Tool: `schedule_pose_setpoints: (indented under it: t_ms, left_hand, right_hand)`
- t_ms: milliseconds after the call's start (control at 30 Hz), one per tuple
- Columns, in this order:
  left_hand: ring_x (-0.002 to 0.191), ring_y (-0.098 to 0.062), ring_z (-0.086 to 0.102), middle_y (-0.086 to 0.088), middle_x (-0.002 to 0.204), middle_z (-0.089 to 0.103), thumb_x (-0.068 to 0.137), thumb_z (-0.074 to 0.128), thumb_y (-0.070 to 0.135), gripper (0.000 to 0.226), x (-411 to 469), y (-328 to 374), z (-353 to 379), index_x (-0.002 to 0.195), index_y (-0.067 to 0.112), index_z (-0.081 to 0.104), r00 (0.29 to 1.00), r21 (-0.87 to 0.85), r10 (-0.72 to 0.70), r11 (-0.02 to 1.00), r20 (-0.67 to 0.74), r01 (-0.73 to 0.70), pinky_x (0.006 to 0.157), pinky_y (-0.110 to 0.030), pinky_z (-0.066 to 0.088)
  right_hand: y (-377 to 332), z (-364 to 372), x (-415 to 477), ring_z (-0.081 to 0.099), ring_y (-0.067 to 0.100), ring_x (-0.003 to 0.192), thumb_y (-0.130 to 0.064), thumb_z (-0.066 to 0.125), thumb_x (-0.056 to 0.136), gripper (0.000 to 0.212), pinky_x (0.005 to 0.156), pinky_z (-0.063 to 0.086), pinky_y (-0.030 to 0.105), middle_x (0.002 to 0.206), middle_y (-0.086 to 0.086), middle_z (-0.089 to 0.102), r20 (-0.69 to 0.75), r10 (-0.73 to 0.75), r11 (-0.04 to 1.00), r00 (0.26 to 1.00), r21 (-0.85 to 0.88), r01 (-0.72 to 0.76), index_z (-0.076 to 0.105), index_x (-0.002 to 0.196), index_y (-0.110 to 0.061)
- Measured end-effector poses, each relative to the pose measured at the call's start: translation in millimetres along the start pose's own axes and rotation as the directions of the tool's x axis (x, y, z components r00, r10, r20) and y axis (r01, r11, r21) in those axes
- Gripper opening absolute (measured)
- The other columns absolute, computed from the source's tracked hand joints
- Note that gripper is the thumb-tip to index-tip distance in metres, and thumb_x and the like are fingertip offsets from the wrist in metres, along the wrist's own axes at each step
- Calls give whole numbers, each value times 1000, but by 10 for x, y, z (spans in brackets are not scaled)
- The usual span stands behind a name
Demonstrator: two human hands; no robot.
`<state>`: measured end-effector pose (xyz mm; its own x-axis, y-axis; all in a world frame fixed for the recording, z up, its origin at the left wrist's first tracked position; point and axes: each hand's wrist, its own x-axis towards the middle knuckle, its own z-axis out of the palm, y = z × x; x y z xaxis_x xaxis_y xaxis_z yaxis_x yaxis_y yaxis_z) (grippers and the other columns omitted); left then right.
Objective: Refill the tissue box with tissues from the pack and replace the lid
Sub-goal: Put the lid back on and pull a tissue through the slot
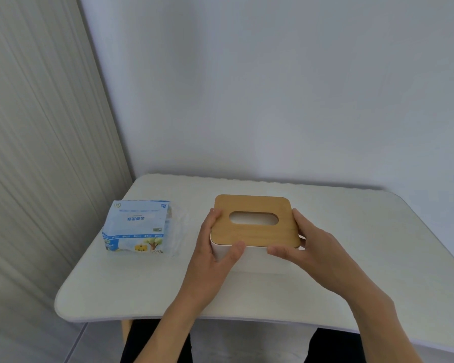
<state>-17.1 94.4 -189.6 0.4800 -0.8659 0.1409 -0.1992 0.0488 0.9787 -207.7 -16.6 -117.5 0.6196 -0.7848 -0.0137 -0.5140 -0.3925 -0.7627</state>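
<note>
Head view: a white rectangular tissue box point(254, 254) sits on the rounded white table point(378, 231), slotted tan wooden lid point(254, 233) on top; left hand point(212, 247) and right hand point(312, 247) clasp its 2 ends. A blue-and-white plastic tissue pack point(136, 226) lies apart, to its left

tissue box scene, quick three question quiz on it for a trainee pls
1. True or false: the wooden lid sits on the tissue box.
2. Where is the tissue pack? a) on the table, left of the box; b) on top of the lid; c) in one hand.
3. Fill in: the left hand and right hand both hold the ____.
Key: 1 true; 2 a; 3 tissue box.
</note>
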Motion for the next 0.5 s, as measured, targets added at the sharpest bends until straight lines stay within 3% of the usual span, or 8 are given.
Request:
schedule_pose_setpoints:
  t_ms: [67, 133, 200, 267, 333, 400, 500]
  left_hand:
    - [139, -9, 44, 14, 156, 37, 76, 70, 66, 76, -4, -10, 31, 141, 61, 31, 1000, 4, 3, 1000, -23, -3, 115, -43, 41]
    - [139, -10, 45, 13, 156, 37, 77, 69, 65, 74, -6, -9, 41, 140, 60, 32, 999, 7, 8, 1000, -37, -8, 115, -43, 41]
    - [139, -11, 44, 13, 156, 36, 77, 69, 66, 74, -8, -6, 37, 140, 59, 32, 999, 9, 13, 1000, -42, -13, 115, -43, 42]
    - [139, -12, 44, 13, 156, 35, 79, 70, 67, 73, -12, -3, 35, 141, 59, 32, 999, 10, 14, 1000, -41, -13, 114, -44, 42]
    - [140, -12, 43, 14, 157, 33, 80, 70, 65, 72, -20, -5, 29, 141, 58, 32, 999, 9, 17, 1000, -43, -16, 115, -44, 41]
    - [140, -11, 43, 15, 158, 34, 79, 71, 64, 73, -19, -10, 28, 141, 58, 33, 999, 8, 17, 1000, -47, -16, 116, -44, 40]
    - [140, -11, 45, 14, 158, 36, 80, 71, 62, 72, -14, -13, 21, 141, 58, 34, 999, 2, 14, 1000, -46, -14, 116, -43, 40]
  right_hand:
    - [-16, -32, 23, 58, -7, 107, -71, 70, 62, 85, 83, 44, 11, 118, -42, 48, -3, 0, 1000, 1000, -10, 0, 36, 137, -48]
    - [-38, -69, 84, 50, 1, 124, -70, 70, 67, 98, 95, 37, 18, 139, -33, 42, -57, -16, 997, 998, -70, 12, 34, 152, -40]
    - [-99, -104, 164, 39, 4, 140, -61, 72, 76, 79, 104, 33, 21, 156, -25, 34, -133, -82, 992, 988, -106, 68, 45, 148, -41]
    - [-172, -125, 271, 33, 3, 145, -48, 76, 83, 52, 109, 35, 27, 158, -23, 35, -149, -197, 973, 969, -150, 175, 60, 133, -44]
    - [-251, -133, 410, 30, 6, 146, -35, 78, 85, 36, 113, 35, 36, 158, -21, 36, -82, -301, 934, 950, -227, 276, 69, 118, -44]
    - [-318, -134, 557, 24, 6, 148, -26, 79, 85, 29, 118, 26, 39, 159, -18, 36, 24, -371, 875, 928, -326, 358, 75, 110, -41]
    - [-409, -114, 752, 18, 5, 148, -27, 79, 85, 19, 115, 15, 31, 161, -17, 32, 204, -406, 785, 891, -421, 454, 80, 100, -39]
